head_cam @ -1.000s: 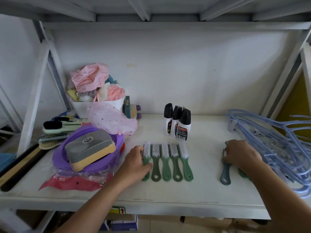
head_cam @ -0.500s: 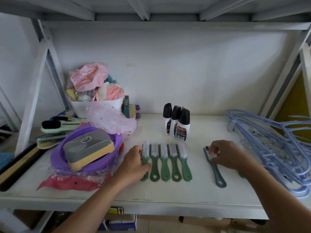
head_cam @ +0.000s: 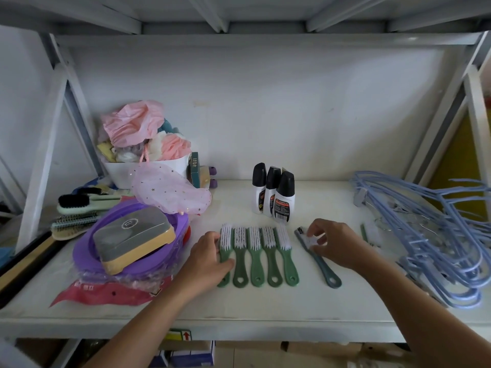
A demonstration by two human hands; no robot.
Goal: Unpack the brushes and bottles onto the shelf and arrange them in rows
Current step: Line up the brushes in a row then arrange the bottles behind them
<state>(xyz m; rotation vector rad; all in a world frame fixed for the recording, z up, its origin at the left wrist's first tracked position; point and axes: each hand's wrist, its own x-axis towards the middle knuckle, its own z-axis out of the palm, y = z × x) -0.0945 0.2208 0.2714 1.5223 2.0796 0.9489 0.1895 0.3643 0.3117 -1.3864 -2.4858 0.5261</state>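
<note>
Left hand (head_cam: 206, 257) rests flat, fingers loose, against the leftmost of five green brushes (head_cam: 257, 254) on the shelf (head_cam: 239, 306). Right hand (head_cam: 337, 243) pinches the grey-blue brush (head_cam: 322, 264) at its head.

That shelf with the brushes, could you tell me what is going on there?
A person is lining up brushes on the shelf. The left hand rests on the leftmost of five green brushes lying in a row. The right hand holds a grey-blue brush by its head, angled beside them. Three bottles stand behind.
</note>
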